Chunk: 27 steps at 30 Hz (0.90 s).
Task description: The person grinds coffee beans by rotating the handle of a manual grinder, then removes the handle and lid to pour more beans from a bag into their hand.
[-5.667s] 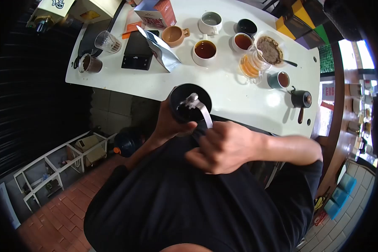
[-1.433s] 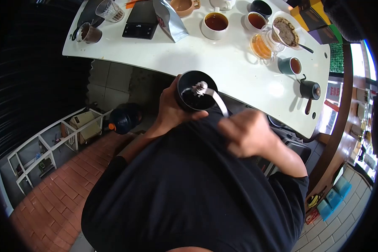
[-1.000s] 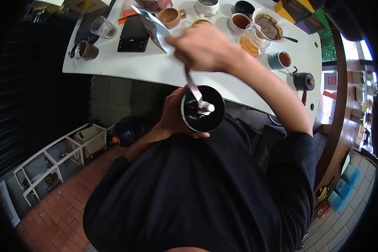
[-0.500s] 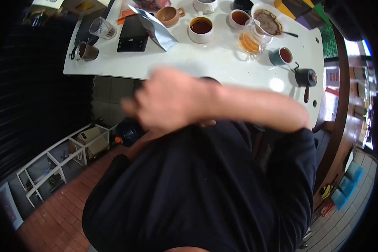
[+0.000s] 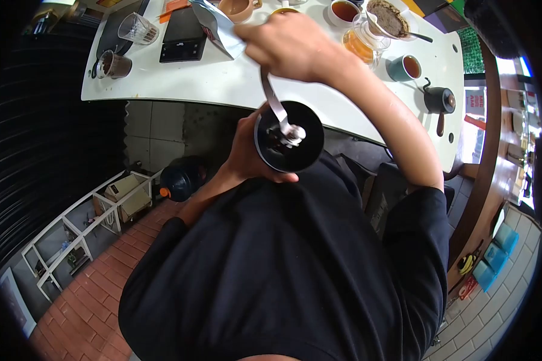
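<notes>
A black hand coffee grinder point(image 5: 310, 147) is held in front of my chest, just off the table's front edge, its round open top facing me. My left hand point(image 5: 245, 147) wraps around its body from the left side. From the grinder's centre a metal crank handle point(image 5: 273, 96) extends up and away from me. My right hand point(image 5: 289, 47) is closed around the far end of that crank, over the table edge; the knob is hidden by the fingers. Some dark bits, perhaps coffee beans, show around the central shaft.
On the white table point(image 5: 162, 81) stand a black scale point(image 5: 182, 45), a silver bag point(image 5: 220, 30), a ribbed glass point(image 5: 137, 29), a cup with brown grounds point(image 5: 114, 64), a glass server point(image 5: 358, 43) under a filter of wet grounds point(image 5: 388, 19), a teal cup point(image 5: 403, 68) and a dark kettle point(image 5: 438, 99).
My right hand, blurred in front of the grinder earlier, has swung up and away to the far side with the crank. The grinder's top now shows. The view has shifted slightly.
</notes>
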### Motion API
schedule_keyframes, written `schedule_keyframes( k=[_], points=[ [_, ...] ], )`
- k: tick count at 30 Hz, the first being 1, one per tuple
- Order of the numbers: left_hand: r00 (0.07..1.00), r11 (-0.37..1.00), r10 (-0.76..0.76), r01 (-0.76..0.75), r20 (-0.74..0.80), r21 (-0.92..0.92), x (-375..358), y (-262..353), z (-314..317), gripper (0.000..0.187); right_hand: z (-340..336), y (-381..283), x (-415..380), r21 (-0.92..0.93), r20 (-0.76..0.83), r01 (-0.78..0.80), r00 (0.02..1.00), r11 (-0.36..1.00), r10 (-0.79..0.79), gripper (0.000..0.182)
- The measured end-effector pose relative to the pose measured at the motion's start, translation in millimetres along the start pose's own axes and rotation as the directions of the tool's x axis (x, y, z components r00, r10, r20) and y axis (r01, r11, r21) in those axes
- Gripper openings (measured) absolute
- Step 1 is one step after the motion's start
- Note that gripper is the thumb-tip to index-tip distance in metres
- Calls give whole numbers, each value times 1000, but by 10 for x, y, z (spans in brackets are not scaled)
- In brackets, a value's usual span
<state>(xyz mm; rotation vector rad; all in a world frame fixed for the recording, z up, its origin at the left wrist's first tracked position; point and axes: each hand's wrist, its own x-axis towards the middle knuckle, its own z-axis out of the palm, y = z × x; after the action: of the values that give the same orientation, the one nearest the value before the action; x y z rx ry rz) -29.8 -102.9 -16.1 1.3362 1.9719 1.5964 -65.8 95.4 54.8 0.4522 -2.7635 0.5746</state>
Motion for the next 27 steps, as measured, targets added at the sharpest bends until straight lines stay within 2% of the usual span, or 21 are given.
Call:
schedule_keyframes(
  k=[1, 2, 3, 4, 5, 8, 9, 11, 12, 14, 17, 25, 27],
  points=[
    [1000, 1000, -2, 2, 2, -3, -79, -31, 18, 98, 49, 148, -89, -25, 42, -95, 994, 995, 96, 22],
    [977, 962, -197, 177, -80, -209, -183, -98, 50, 97, 46, 252, -207, 22, 96, -159, 983, 987, 156, 26],
    [911, 854, -393, 312, -123, -415, -241, -135, 61, 97, 116, 332, -382, 18, 76, -187, 980, 982, 185, 25],
    [893, 880, -390, 290, -224, -376, -219, -98, 54, 95, 196, 397, -547, 14, 57, -212, 976, 977, 211, 25],
    [891, 881, -390, 286, -235, -377, -208, -89, 27, 95, 181, 347, -697, 105, 85, -257, 965, 961, 248, 22],
    [969, 992, -123, 119, -213, -33, -250, -116, -57, 97, 35, 68, -1018, 217, 133, -350, 935, 911, 328, 13],
    [966, 991, -137, 133, -221, -32, -274, -122, -65, 97, -2, -35, -1081, 226, 145, -346, 936, 911, 320, 13],
    [977, 997, -76, 75, -201, -16, -280, -127, -68, 98, -73, -197, -1161, 272, 104, -486, 873, 830, 477, 10],
    [977, 998, -67, 68, -203, -3, -293, -146, -64, 99, -87, -259, -1181, 275, 107, -481, 876, 832, 471, 10],
    [977, 997, -79, 83, -200, 12, -304, -125, -48, 100, -96, -352, -1210, 346, 53, -564, 809, 749, 585, 10],
    [978, 993, -95, 106, -184, 54, -328, -95, -41, 100, 7, -378, -1281, 383, -7, -591, 767, 710, 642, 11],
    [989, 994, -75, 84, -124, 65, -269, -26, 4, 102, -14, -440, -1421, 446, -61, -590, 730, 673, 681, 13],
    [989, 992, -102, 94, -104, -83, -258, -4, 28, 104, -58, -458, -1464, 420, -76, -593, 731, 687, 678, 13]
  ],
)
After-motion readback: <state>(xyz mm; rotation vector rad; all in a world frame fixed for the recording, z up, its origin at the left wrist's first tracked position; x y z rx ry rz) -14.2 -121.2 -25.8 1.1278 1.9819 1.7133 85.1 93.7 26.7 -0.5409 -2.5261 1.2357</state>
